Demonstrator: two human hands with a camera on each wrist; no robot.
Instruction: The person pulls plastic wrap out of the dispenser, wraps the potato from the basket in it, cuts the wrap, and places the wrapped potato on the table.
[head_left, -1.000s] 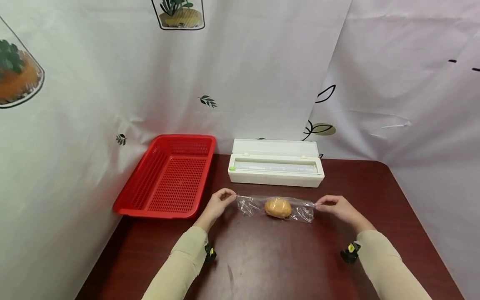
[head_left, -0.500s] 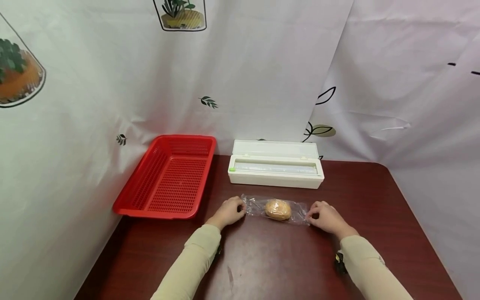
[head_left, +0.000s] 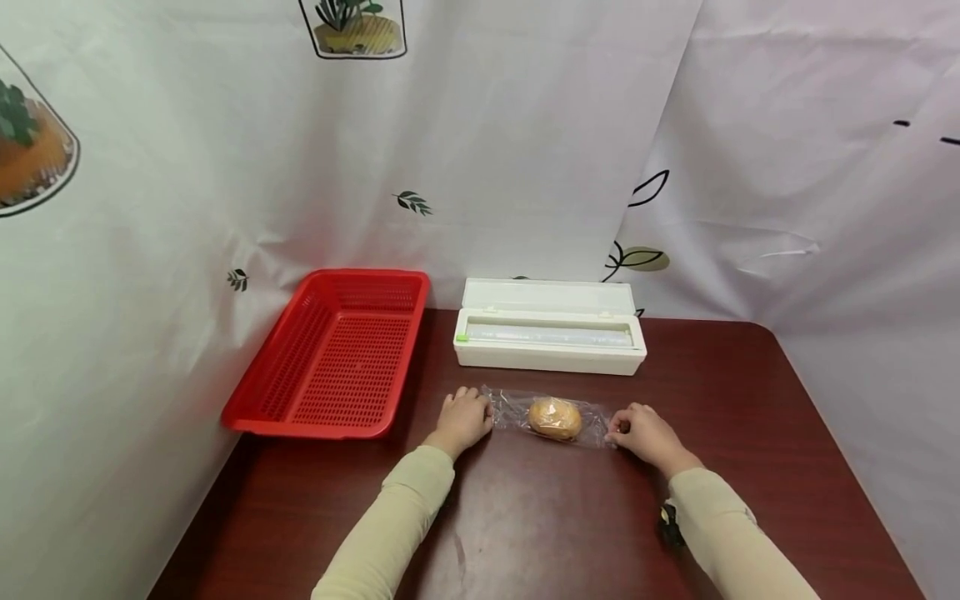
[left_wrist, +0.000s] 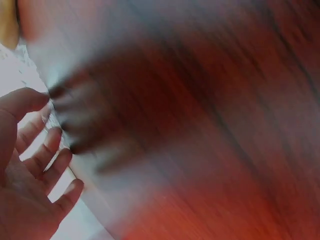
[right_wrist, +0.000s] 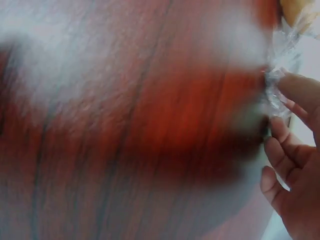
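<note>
A golden-brown bread roll [head_left: 555, 418] lies on the table inside clear plastic wrap [head_left: 512, 408], whose loose ends stretch out to both sides. My left hand [head_left: 461, 419] is at the wrap's left end, thumb and index finger close together on the film; the other fingers are bent and spread, as the left wrist view shows. At the opposite end my right hand [head_left: 647, 435] pinches crumpled film [right_wrist: 276, 92] between thumb and index finger. Just a corner of the roll [right_wrist: 296, 11] enters the right wrist view. Both hands stay low over the tabletop.
Behind the roll stands a white cling film dispenser [head_left: 551, 360] with its lid raised and a film roll inside. A red plastic basket [head_left: 399, 367] sits at the back left. The dark wooden table [head_left: 540, 533] meets a printed curtain [head_left: 517, 150] behind.
Both hands have come inward and down toward the bread roll, and the film between them has gone slack onto the table. The left fingers now point more forward.
</note>
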